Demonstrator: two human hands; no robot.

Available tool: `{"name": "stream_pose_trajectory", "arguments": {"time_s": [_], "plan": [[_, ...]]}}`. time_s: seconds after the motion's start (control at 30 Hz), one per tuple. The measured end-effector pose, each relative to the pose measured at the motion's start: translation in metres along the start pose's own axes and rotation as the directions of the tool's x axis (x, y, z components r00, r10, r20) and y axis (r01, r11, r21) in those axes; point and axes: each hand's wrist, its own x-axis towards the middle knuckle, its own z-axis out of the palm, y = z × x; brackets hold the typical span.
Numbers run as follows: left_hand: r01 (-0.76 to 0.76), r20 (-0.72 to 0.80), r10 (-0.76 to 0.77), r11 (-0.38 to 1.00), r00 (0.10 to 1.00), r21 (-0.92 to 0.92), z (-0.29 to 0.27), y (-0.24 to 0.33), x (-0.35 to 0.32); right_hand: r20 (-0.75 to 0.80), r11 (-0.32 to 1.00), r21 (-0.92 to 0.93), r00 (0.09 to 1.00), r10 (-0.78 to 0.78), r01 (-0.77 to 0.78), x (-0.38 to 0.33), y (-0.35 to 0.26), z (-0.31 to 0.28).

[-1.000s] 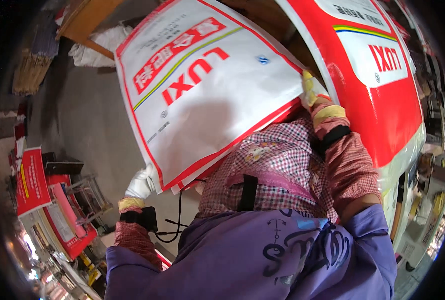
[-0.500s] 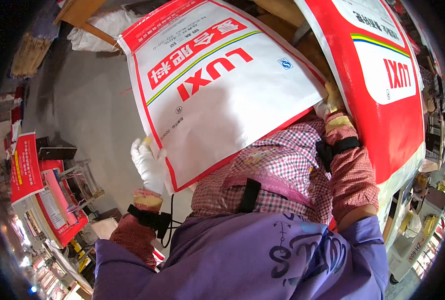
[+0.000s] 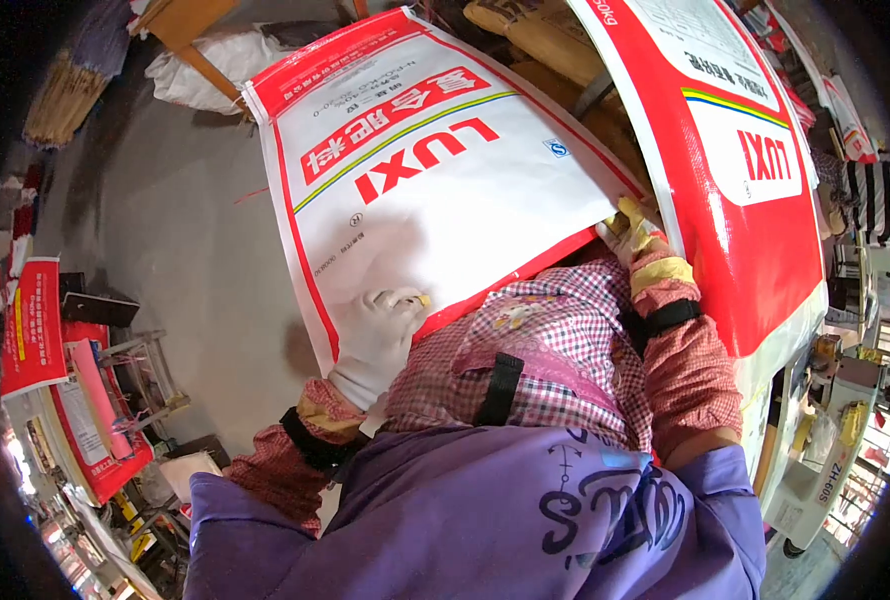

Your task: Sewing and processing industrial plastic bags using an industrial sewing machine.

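A flat white woven sack (image 3: 445,235) with red borders and red lettering lies in front of my lap, its near edge against the checked apron. My right hand (image 3: 635,232), in a white and yellow glove, is closed at the sack's near right corner, beside a second sack. My left hand (image 3: 383,322), in a white glove, is over the near left corner, fingers curled together toward the right. What they hold, if anything, is hidden beneath the glove.
A red and white sack (image 3: 735,240) stands close on my right. Left are red printed sacks (image 3: 33,325) by a metal frame, and a bundle of bristles (image 3: 70,95). White crumpled sacking (image 3: 215,68) lies beyond, near a wooden leg (image 3: 200,60). A grey machine (image 3: 820,470) is at lower right.
My left hand has moved right, from beside the sack's left edge to over its near corner, and its fingers have curled. My right hand stays at the near right corner.
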Motion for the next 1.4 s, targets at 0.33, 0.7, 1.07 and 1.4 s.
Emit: {"name": "stream_pose_trajectory", "arguments": {"time_s": [0.33,0.7,1.07,1.4], "plan": [[-0.04,-0.071,0.055,0.978,0.996,0.205,-0.022,0.002,-0.001,0.306,0.956,-0.213,0.915,0.263,-0.204,-0.094,0.011,0.058],[0.383,0.325,-0.256,0.82,0.91,-0.426,-0.053,-0.039,0.038,0.531,0.911,-0.314,0.746,0.403,-0.268,-0.138,0.049,0.124],[0.34,0.385,-0.175,0.843,0.906,-0.417,-0.069,-0.04,0.049,0.347,0.903,-0.38,0.874,0.341,-0.201,-0.131,0.04,0.143],[-0.108,-0.023,0.117,0.966,0.993,0.234,-0.054,0.002,0.026,0.633,0.465,-0.713,0.767,0.106,0.524,-0.077,0.064,0.109]]}}
